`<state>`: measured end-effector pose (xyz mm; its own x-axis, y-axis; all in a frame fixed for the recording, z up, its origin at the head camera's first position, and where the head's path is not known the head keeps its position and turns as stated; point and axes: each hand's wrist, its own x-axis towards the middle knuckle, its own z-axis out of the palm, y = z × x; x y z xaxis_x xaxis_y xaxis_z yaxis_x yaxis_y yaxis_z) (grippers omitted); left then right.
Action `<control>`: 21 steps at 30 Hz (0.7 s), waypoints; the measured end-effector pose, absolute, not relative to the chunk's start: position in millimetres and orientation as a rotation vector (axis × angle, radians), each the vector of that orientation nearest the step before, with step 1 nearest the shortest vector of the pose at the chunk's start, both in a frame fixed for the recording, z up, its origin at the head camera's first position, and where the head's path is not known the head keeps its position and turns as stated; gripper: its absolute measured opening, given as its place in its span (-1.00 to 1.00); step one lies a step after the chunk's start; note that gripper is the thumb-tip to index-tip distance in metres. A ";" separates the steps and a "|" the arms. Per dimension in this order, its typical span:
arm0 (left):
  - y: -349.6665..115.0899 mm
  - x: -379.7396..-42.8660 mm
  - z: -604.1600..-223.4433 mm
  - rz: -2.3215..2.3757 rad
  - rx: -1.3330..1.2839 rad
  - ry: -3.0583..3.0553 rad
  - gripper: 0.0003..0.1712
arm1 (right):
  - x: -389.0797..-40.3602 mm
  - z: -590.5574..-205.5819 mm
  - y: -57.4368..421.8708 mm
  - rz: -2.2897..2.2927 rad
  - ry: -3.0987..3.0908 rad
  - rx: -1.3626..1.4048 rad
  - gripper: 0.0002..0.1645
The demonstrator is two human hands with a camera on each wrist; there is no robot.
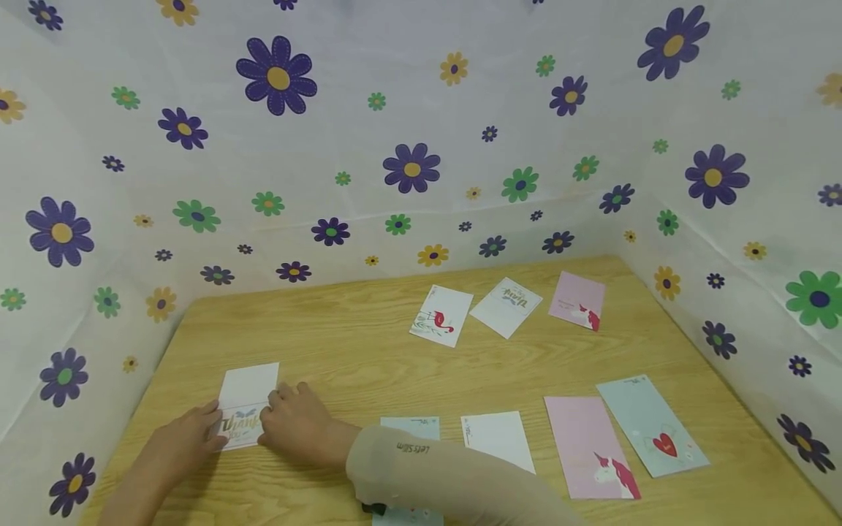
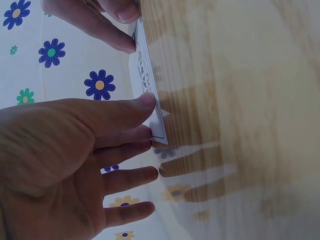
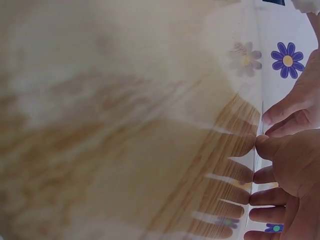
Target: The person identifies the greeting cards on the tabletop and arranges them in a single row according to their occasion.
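Observation:
A white greeting card [image 1: 246, 427] with a gold "Thank you" on its lower half lies toward the table's left side, a crease line across its middle and its plain upper half pointing away. My left hand [image 1: 186, 443] pinches its left edge; in the left wrist view, the thumb [image 2: 145, 101] lies on the printed face with the index finger behind and the other fingers spread. At the opposite edge my right hand [image 1: 297, 425] grips the card between thumb and forefinger. From the right wrist view the card shows only as a thin edge.
At the back right lie a flamingo card [image 1: 444, 315], another thank-you card [image 1: 506, 307] and a pink unicorn card [image 1: 579, 301]. Nearer are a larger pink sheet [image 1: 582, 438], a pale blue heart sheet [image 1: 647, 416] and a white one [image 1: 500, 431]. My right sleeve [image 1: 454, 467] covers part of another blue sheet [image 1: 408, 421].

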<state>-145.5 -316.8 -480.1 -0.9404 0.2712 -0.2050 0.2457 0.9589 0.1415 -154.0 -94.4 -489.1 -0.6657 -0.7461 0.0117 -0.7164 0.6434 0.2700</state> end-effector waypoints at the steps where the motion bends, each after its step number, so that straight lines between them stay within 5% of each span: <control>1: -317.2 -145.0 -480.6 0.169 0.388 2.889 -0.34 | -153.8 -488.7 -94.4 -0.376 -2.737 1.228 -0.51; 21: -316.4 -142.8 -479.5 0.196 0.369 2.902 -0.35 | -156.0 -487.1 -93.2 -0.240 -2.845 1.207 -0.47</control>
<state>-142.8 -316.4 -479.5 -0.9468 0.2602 -0.1897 0.2324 0.9599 0.1568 -156.0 -93.2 -487.1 -0.6960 -0.7177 -0.0221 -0.7113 0.6848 0.1584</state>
